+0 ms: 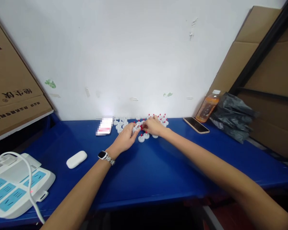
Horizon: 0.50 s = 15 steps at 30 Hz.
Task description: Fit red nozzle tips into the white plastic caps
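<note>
Near the blue surface's (139, 179) far edge, the left hand (124, 139) curls round a white cap (136, 129), presumably to steady it, while the right hand (154, 127), fingers bunched, hold unclear, bends beside red-tipped caps (146, 136) clustered apparently for easy reach.

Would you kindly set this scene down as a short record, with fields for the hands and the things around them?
Left hand: holds a white piece
Right hand: at small red pieces; grip unclear
Near hands: red-tipped caps
Surface: blue table
Further left: white case, power strip
Further right: phone, bottle, black bag
Worn: wristwatch
</note>
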Motion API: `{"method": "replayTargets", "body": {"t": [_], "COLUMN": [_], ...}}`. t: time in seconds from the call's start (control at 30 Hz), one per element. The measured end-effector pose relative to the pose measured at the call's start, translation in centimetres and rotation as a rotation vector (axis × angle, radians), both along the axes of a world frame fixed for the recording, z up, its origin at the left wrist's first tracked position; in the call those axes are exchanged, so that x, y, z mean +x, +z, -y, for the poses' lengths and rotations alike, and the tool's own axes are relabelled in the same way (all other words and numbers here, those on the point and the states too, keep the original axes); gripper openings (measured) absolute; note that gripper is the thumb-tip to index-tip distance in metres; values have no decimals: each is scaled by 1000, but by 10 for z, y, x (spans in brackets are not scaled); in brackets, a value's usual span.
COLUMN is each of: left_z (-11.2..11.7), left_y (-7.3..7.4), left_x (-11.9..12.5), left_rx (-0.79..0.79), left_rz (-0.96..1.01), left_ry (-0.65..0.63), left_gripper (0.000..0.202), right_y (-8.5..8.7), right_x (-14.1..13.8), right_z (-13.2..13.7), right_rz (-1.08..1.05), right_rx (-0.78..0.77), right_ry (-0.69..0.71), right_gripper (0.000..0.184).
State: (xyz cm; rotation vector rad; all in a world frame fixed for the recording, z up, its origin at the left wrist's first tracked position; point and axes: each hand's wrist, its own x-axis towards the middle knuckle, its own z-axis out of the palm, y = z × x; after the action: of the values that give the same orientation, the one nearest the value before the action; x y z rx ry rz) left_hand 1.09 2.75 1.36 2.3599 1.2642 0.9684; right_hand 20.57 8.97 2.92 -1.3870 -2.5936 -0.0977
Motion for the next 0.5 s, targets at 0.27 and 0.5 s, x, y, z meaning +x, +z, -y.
{"method": "replayTargets", "body": {"t": [0.27, 0.5], "left_z": [0, 3], "left_y": [-2, -5], "left_x": [0, 9], "left_rx": [21, -4], "left_rz": [5, 17], "left_ry": [0, -43], "left_gripper": [36, 36], "right_y": [1, 2], "right_x": [14, 28], "right_z": [13, 44], "right_rz": [-714, -1291], "right_rx": [-185, -431], "right_ry": [6, 31], "right_gripper": [5, 25]}}
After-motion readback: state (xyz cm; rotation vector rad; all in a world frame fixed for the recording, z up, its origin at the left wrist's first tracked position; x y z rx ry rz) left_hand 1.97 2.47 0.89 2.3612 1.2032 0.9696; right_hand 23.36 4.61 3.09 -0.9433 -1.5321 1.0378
